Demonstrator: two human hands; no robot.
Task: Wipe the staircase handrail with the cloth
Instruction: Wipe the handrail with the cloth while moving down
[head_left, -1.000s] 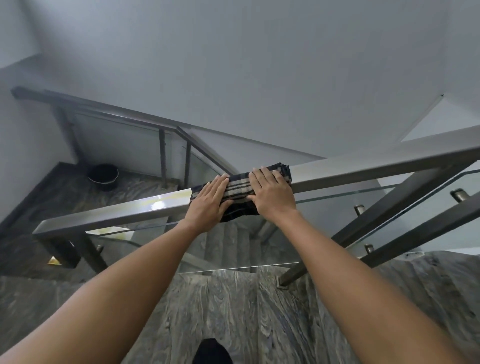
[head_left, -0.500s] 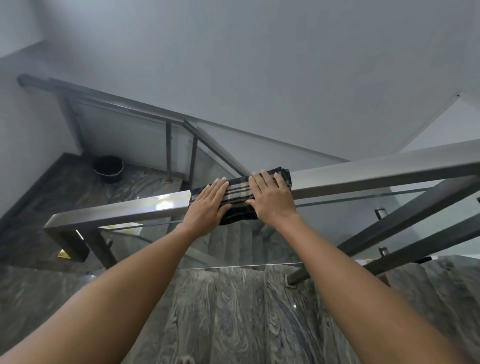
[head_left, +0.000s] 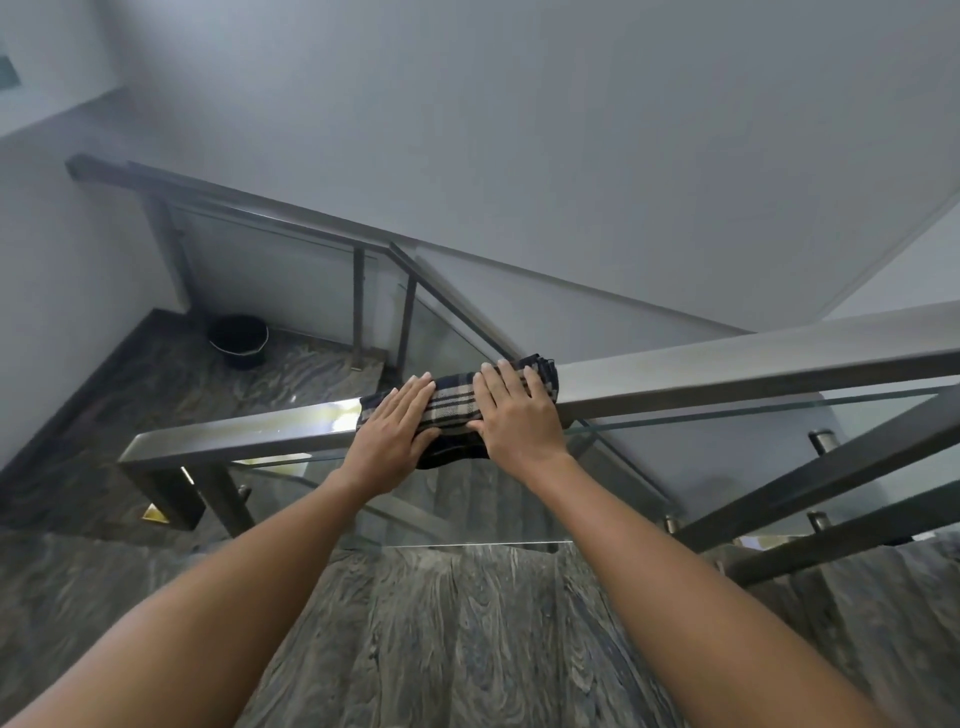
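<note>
A flat brushed-metal handrail (head_left: 727, 371) crosses the view from lower left to upper right. A dark plaid cloth (head_left: 453, 402) is draped over its top, with one edge hanging down the near side. My left hand (head_left: 390, 439) lies flat on the cloth's left part, fingers together. My right hand (head_left: 519, 413) presses flat on its right part. Both palms hold the cloth against the rail, and the cloth's middle shows between them.
Glass panels (head_left: 701, 457) and dark slanted posts (head_left: 810, 473) sit under the rail. Grey veined stone steps (head_left: 457, 623) lie below me. A black bucket (head_left: 238, 338) stands on the lower landing by a second railing (head_left: 291, 223). A grey wall rises behind.
The view has shifted slightly, so the rail and the lower landing sit a little further right in the frame. Both hands stay pressed on the cloth at the same spot on the rail.
</note>
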